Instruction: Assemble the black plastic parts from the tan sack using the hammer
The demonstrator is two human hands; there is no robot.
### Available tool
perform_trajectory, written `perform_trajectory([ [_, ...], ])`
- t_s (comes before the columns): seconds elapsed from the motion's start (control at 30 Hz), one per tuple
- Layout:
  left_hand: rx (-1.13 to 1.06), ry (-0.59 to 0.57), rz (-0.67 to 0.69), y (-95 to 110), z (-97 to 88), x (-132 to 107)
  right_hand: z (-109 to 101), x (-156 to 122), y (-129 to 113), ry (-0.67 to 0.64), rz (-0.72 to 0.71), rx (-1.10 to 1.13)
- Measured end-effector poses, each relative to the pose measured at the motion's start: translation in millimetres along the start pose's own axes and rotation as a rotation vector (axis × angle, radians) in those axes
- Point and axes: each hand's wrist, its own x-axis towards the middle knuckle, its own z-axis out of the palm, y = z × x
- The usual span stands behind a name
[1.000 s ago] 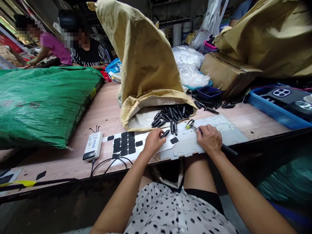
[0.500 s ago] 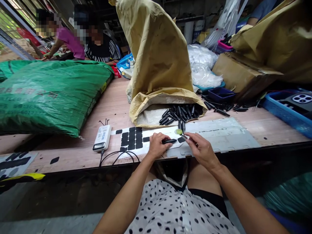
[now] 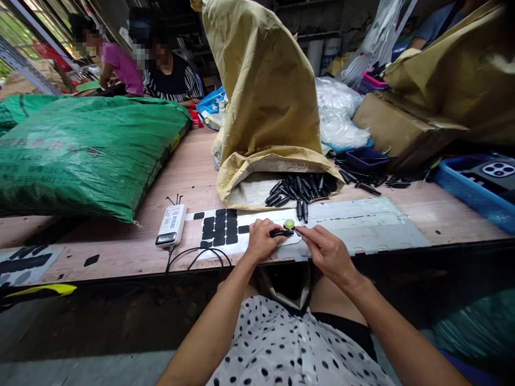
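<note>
My left hand (image 3: 263, 238) is closed around a slim black pen-shaped tube (image 3: 281, 233), which lies level and points right. Close to the tube's right end, the fingers of my right hand (image 3: 324, 249) are pinched together. Something small and thin seems to be at their tips, too small to name. Just beyond the fingertips sits a round yellow-green piece (image 3: 289, 224). Under both hands is a white sheet (image 3: 237, 247) with rows of black rounded-square patches (image 3: 220, 228). Two black tubes (image 3: 301, 210) lie side by side behind the green piece.
A tan sack (image 3: 265, 91) opens toward me, with many black tubes (image 3: 300, 187) in its mouth. A white power bank (image 3: 171, 225) with cables lies left, beside a green sack (image 3: 80, 155). A blue basket (image 3: 478, 185) stands right. Two people sit at the back left.
My right hand has moved its fingertips left, up to the tube's end. The green piece sits slightly farther left. My left hand keeps its hold; the camera view has shifted a little.
</note>
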Motion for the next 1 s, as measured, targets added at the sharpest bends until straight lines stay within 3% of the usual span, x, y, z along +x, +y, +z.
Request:
perform_trajectory([
  [0.07, -0.005, 0.010, 0.003, -0.5, 1.0, -0.1, -2.3, -1.2, 1.8, 0.038, 0.019, 0.013],
  [0.23, 0.001, 0.021, 0.002, 1.3, 0.2, -1.1, -2.7, -4.8, 4.0, -0.026, 0.030, -0.017],
  [0.3, 0.004, 0.020, 0.011, 2.1, -0.5, -1.7, -7.2, -3.2, 9.6, 0.047, 0.070, -0.012],
  [0.43, 0.015, 0.005, 0.015, 1.4, -0.5, -2.0, -26.1, 5.4, 38.6, 0.247, 0.196, -0.125],
  [0.57, 0.013, -0.004, 0.015, -0.2, -0.2, -1.3, -37.8, 13.3, 77.9, 0.270, 0.366, -0.381],
  [0.73, 0.003, -0.011, 0.002, 0.2, -1.8, -1.4, -24.9, 17.6, 103.8, 0.224, 0.370, -0.560],
  [0.87, 0.005, -0.023, 0.007, 1.2, -3.1, -1.7, -11.2, 17.7, 107.4, 0.265, 0.338, -0.630],
  [1.0, -0.004, -0.019, 0.010, 1.0, -3.4, -1.9, -11.6, 17.3, 101.2, 0.293, 0.327, -0.657],
])
